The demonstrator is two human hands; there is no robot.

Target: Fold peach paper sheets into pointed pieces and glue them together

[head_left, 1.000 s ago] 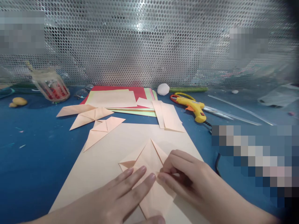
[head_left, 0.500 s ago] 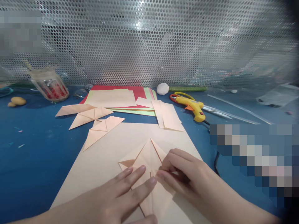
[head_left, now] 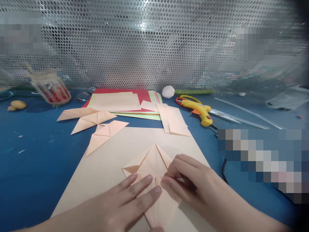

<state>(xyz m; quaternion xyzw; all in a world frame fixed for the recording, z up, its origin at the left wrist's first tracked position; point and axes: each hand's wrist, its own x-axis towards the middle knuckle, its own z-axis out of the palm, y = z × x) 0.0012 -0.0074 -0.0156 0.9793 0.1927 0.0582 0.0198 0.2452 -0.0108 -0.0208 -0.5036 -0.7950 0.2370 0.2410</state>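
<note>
A peach sheet of paper (head_left: 154, 158), folded into a diamond with creases and raised flaps, lies on a large cream sheet (head_left: 101, 180) in front of me. My left hand (head_left: 125, 199) lies over its lower left part, fingers spread and pressing down. My right hand (head_left: 190, 177) is at its right side, thumb and curled fingers pinching a flap near the middle. The pinched bit is mostly hidden by the fingers. Folded peach paper pieces (head_left: 106, 130) with pointed ends lie beyond the left hand, one overlapping the cream sheet.
Behind lie stacked coloured papers (head_left: 116, 101) and peach strips (head_left: 172, 119). A yellow glue gun (head_left: 199, 108) with scissors (head_left: 224, 116) is at the right, its black cord running forward. A glass jar (head_left: 51, 88) stands at the left, before a perforated metal screen (head_left: 135, 45).
My left hand's fingers have shifted very slightly over the folded paper. The right hand keeps its pinch in the same place.
</note>
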